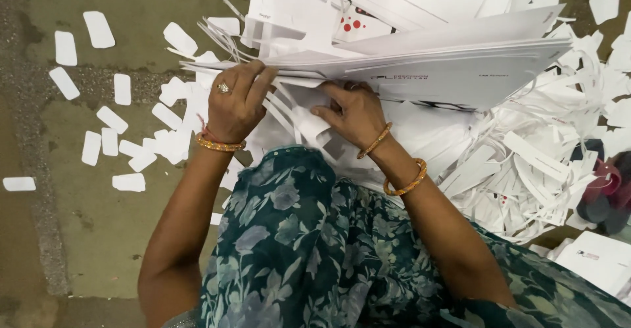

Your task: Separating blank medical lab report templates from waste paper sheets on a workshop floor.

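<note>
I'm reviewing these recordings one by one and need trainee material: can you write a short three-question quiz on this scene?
1. True or false: the left hand grips the near edge of the stack of white die-cut sheets.
2. Multiple choice: what lies scattered on the floor to the person's left? A) metal screws B) small white rounded cut-outs C) green leaves
3. Fill in: the right hand works at white paper ____ under the stack.

Key
1. True: its fingers curl over the edge.
2. B.
3. Strips; a heap of similar offcuts lies to the person's right.
</note>
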